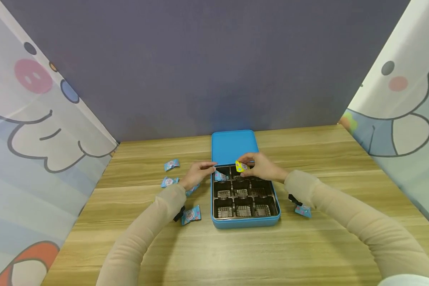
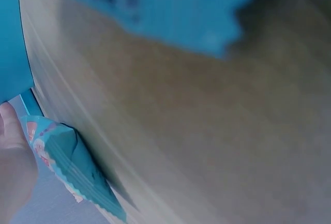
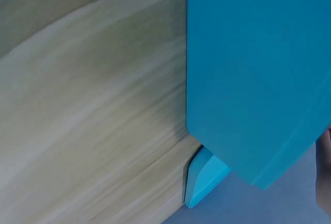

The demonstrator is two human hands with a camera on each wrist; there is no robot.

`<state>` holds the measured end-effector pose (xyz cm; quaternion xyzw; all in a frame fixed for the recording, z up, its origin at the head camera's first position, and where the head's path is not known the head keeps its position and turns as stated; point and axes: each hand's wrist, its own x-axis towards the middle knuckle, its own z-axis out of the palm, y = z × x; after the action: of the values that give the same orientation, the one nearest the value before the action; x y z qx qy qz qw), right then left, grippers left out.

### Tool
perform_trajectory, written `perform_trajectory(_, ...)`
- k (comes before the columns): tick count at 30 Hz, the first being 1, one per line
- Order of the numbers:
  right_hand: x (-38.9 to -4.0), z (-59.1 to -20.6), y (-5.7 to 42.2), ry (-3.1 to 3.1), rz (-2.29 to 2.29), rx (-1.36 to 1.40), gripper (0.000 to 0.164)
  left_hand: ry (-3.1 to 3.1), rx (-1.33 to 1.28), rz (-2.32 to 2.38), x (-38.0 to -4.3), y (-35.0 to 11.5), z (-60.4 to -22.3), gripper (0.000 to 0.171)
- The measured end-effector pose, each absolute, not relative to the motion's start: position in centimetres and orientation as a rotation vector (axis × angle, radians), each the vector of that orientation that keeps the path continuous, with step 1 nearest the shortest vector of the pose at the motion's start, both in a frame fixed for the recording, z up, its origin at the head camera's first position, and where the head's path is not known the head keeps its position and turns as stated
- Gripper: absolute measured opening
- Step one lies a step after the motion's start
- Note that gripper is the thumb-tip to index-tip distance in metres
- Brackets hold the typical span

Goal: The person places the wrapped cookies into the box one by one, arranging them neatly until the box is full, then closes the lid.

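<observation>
My right hand [image 1: 261,166] pinches a small yellow wrapped candy [image 1: 241,167] above the back row of a blue tin [image 1: 246,223]. The tin has a dark tray divided into square compartments. A blue wrapped candy [image 1: 220,176] lies in the back left compartment. My left hand [image 1: 197,174] rests at the tin's back left rim, its fingers fairly straight and the fingertips close to that blue candy. In the left wrist view, the hand [image 2: 14,169] shows only at the edge, by the tin's blue side [image 2: 13,43].
The tin's blue lid [image 1: 233,146] stretches behind it toward the dark grey panel [image 1: 214,71]. Several blue wrapped candies, such as one at the front [image 1: 191,215], lie on the wooden table [image 1: 232,258] left of the tin. Another blue candy [image 1: 303,211] is under the right forearm.
</observation>
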<state>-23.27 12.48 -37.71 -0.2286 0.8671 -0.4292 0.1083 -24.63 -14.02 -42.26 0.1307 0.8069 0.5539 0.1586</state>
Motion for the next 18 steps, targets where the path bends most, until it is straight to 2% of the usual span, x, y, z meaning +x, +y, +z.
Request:
perform_trajectory(6, -23.4, -37.8, 12.3, 2.535, -1.323, -0.653, 0.048, 2.286, 0.373, 1.567, -23.9, -13.8, -40.5, 0.039)
perform_trajectory(12, -23.6, -38.1, 12.1, 2.516, -1.307, -0.681, 0.048, 2.301, 0.349, 1.601, -24.5, -14.0, -42.3, 0.037)
perform_trajectory(18, -23.8, -38.4, 11.8, 2.505, -1.278, -0.661, 0.046, 2.334, 0.365, 1.582, -24.5, -13.9, -42.5, 0.038)
